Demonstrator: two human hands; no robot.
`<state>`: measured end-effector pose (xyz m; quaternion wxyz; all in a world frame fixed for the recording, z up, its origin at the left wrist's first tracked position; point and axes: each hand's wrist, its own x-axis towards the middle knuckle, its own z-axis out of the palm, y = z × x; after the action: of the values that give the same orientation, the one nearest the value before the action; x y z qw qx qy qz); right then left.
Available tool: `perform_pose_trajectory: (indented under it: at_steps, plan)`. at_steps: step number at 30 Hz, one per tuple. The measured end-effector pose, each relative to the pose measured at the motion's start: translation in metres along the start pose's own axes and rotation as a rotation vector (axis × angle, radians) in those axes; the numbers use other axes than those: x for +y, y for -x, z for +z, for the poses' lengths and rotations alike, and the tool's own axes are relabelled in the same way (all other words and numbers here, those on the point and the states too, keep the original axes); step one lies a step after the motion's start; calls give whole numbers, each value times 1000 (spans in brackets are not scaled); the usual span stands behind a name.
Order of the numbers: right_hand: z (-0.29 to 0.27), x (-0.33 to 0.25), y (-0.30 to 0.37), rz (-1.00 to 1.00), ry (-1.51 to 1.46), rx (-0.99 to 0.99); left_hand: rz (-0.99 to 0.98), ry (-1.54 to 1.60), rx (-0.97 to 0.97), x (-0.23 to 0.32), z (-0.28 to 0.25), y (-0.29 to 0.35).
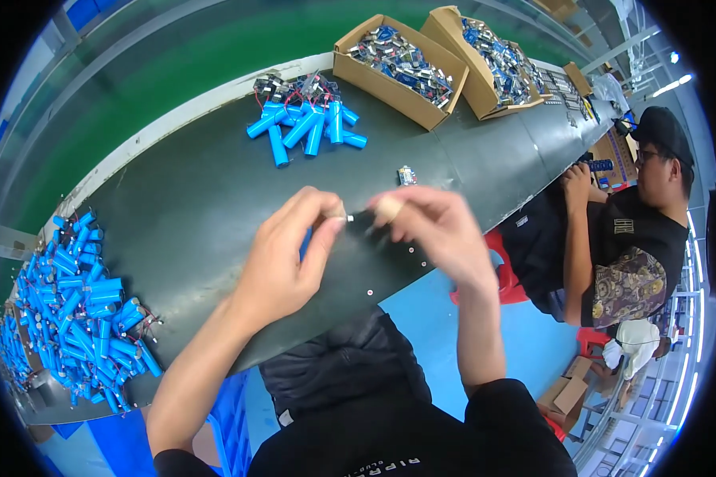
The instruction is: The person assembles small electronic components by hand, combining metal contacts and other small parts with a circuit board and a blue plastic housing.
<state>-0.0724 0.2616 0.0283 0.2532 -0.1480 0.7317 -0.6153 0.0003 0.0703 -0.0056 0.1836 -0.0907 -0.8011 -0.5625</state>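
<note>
My left hand [290, 246] is closed over the middle of the dark work surface [207, 199]. A blue cylindrical battery [305, 243] shows in part between its thumb and palm, and a small pale tip [350, 219] sticks out at the fingertips. Facing it, my right hand [433, 226] pinches a small dark piece [363, 221]; motion smears it, so its kind is unclear. The two hands' fingertips almost meet there. Just beyond the right hand lies a small circuit board [406, 176].
Blue batteries [306, 127] wired to boards lie at the far side. A large heap of wired batteries [83, 318] covers the left end. Cardboard boxes of small boards [433, 119] [473, 87] stand at the back right. A co-worker [632, 215] sits at the right.
</note>
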Motion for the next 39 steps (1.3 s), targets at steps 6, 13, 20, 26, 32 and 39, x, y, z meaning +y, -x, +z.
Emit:
perform_pose_trajectory:
  at_steps: [6, 13, 20, 26, 32, 39]
  plan:
    - [-51, -6, -16, -408, 922, 44, -387, 221, -71, 6, -1, -3]
    - [-45, -15, -25, -297, 991, -111, -363, 251, -8, -8, 2, 1]
    - [-24, -10, -27, -62, 1208, 176, -361, 294, 104, -13, 3, 1]
    - [-44, 2, -28, -584, 967, -211, -387, 272, 24, -11, 0, 0]
    - [-29, -6, -25, -228, 912, -122, -402, 293, 48, -9, 0, 1]
    - [-4, 2, -21, -51, 522, 188, -355, 301, 106, -10, 3, 1]
